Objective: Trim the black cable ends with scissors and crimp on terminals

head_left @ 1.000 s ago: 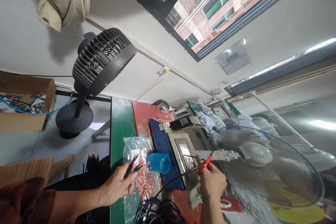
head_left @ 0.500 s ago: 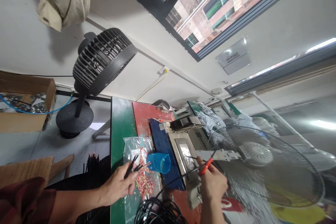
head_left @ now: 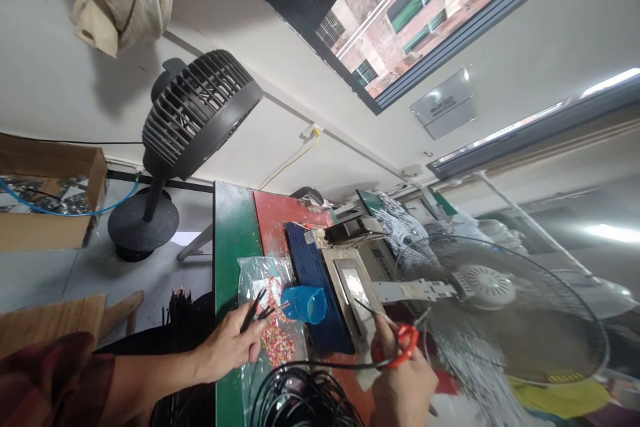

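My left hand (head_left: 233, 341) is closed around a few short black cables (head_left: 254, 312), whose cut ends with thin reddish wires point toward the blue cup (head_left: 299, 305). In my right hand (head_left: 406, 383) are red-handled scissors (head_left: 409, 341); a black cable (head_left: 367, 365) passes through the same grip, its end sticking up past the fingers. That cable appears to run to a loose black coil (head_left: 305, 400) at the table's front. Between the hands lies a clear plastic bag (head_left: 247, 280), strewn with tiny red and yellow bits (head_left: 280, 347).
A blue and beige machine (head_left: 320, 287) stands on the green and red table (head_left: 227, 233) behind the cup. The large wire-caged fan (head_left: 500, 307) is close to my right hand. At left are a black fan (head_left: 195, 120), a cardboard box (head_left: 50, 230) and a wooden stool (head_left: 55, 323).
My right hand has turned and shifted slightly, showing the scissors' red handle loops. The black cable now runs lower, bending across toward the coil. My left hand has barely moved.
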